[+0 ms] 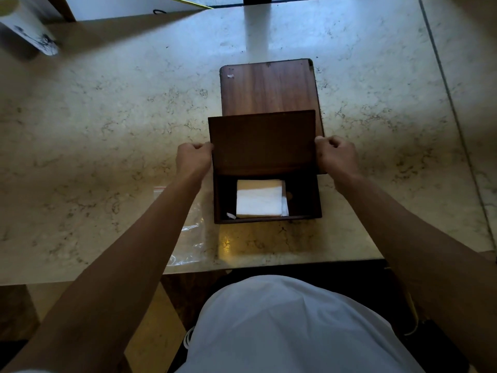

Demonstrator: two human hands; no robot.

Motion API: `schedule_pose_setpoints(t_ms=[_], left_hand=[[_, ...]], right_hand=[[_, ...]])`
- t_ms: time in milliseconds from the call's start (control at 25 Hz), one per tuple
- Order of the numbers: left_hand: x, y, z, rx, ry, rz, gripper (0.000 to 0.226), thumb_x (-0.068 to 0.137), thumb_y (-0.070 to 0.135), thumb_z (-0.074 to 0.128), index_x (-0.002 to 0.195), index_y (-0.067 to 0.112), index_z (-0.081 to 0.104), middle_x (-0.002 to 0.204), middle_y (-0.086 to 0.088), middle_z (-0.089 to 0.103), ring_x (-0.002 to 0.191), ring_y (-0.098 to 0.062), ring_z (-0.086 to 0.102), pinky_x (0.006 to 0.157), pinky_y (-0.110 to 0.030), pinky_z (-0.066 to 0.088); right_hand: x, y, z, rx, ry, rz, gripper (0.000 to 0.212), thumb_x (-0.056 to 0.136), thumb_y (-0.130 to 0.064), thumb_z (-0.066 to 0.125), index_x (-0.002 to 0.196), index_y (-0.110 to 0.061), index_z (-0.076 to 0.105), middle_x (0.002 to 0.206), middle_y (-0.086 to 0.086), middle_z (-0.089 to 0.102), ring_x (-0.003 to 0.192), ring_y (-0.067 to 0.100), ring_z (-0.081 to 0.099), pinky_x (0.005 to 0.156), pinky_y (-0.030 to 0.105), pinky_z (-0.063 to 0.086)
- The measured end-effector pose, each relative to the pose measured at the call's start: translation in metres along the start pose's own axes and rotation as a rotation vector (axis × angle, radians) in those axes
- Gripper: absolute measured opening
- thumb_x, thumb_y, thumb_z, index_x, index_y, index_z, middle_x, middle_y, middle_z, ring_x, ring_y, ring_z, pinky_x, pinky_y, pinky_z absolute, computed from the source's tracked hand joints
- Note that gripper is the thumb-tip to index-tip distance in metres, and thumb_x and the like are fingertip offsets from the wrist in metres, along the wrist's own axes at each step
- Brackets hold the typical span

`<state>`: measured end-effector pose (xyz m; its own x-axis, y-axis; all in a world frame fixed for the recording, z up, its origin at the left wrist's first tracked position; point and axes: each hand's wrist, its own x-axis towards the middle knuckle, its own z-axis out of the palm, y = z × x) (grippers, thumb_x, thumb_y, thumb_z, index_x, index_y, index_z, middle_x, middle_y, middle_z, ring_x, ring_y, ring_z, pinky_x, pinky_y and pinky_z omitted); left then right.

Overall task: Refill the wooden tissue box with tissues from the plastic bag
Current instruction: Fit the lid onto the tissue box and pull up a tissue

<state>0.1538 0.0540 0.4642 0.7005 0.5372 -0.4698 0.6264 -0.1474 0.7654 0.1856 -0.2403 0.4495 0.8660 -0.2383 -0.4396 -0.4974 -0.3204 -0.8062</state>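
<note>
A dark wooden tissue box (304,200) stands on the marble table near its front edge, its top partly uncovered. Inside lies a stack of white tissues (259,201). A flat dark wooden panel (263,142) is held over the far half of the box. My left hand (194,157) pinches the panel's left edge and my right hand (336,154) pinches its right edge. A clear plastic bag (188,238) lies flat on the table left of the box, partly under my left forearm; it looks empty.
A second, lighter wooden board (269,87) lies on the table just behind the box. A white bag-like object (27,28) stands at the far left corner. The table's front edge (242,265) runs just before my body.
</note>
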Motion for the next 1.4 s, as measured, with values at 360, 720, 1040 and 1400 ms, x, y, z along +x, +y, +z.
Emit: schedule_pose_setpoints(t_ms=[360,720,1040,1400], left_hand=[[-0.029,-0.018,-0.035,-0.282,-0.122,-0.011,0.016,0.092,0.008,0.068,0.078,0.0,0.071,0.065,-0.009,0.07,0.055,-0.017,0.061,0.051,-0.027,0.054],[-0.048,-0.053,-0.04,-0.291,-0.195,-0.183,0.008,0.088,-0.002,0.07,0.081,-0.003,0.069,0.078,-0.018,0.068,0.068,-0.023,0.065,0.05,-0.023,0.057],[-0.053,-0.064,-0.039,-0.173,-0.18,-0.097,0.012,0.086,-0.004,0.071,0.076,0.002,0.072,0.077,-0.015,0.07,0.069,-0.022,0.066,0.053,-0.025,0.057],[-0.058,-0.062,-0.038,0.003,-0.199,-0.024,0.011,0.088,0.0,0.072,0.077,0.005,0.074,0.079,-0.015,0.072,0.071,-0.023,0.068,0.064,-0.03,0.059]], right_hand=[[-0.025,0.001,-0.03,0.361,-0.174,0.079,0.016,0.094,-0.012,0.064,0.085,-0.001,0.071,0.067,0.005,0.068,0.058,0.014,0.062,0.052,0.024,0.051],[-0.05,0.035,-0.029,0.37,-0.14,0.264,0.009,0.092,-0.005,0.07,0.082,-0.006,0.068,0.078,0.01,0.07,0.069,0.015,0.067,0.058,0.021,0.053],[-0.065,0.037,-0.028,0.266,-0.094,0.239,0.016,0.086,-0.006,0.069,0.099,0.002,0.075,0.078,0.009,0.062,0.062,0.014,0.054,0.056,0.026,0.044],[-0.077,0.028,-0.03,0.131,-0.063,0.234,0.019,0.089,-0.013,0.067,0.102,0.0,0.074,0.085,0.008,0.061,0.071,0.017,0.046,0.055,0.03,0.032]])
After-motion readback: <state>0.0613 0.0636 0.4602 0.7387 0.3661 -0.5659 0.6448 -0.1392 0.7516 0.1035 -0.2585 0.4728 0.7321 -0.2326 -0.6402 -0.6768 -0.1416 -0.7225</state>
